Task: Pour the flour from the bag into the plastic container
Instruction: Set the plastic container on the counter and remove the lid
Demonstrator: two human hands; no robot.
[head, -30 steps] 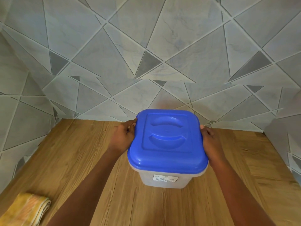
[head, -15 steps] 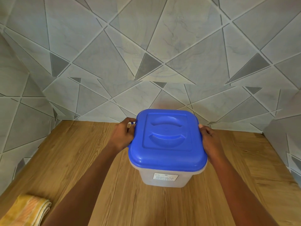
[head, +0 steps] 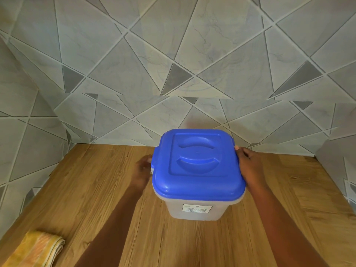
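A translucent plastic container [head: 194,209] with a white label stands on the wooden counter, closed by a blue lid [head: 198,162]. My right hand [head: 249,166] holds its right side, thumb on the lid's back right corner; the fingers are hidden behind the lid. My left hand [head: 141,170] is blurred at the left side, just below the lid's rim and small side tab. Its fingertips reach the rim, and how they lie is unclear. No flour bag is in view.
A folded yellow cloth [head: 36,247] lies at the front left of the wooden counter [head: 92,189]. Tiled walls [head: 173,64] close the counter at the back, left and right.
My left hand has dropped from over the lid's left edge to just below its rim. The right hand and the container have stayed in place.
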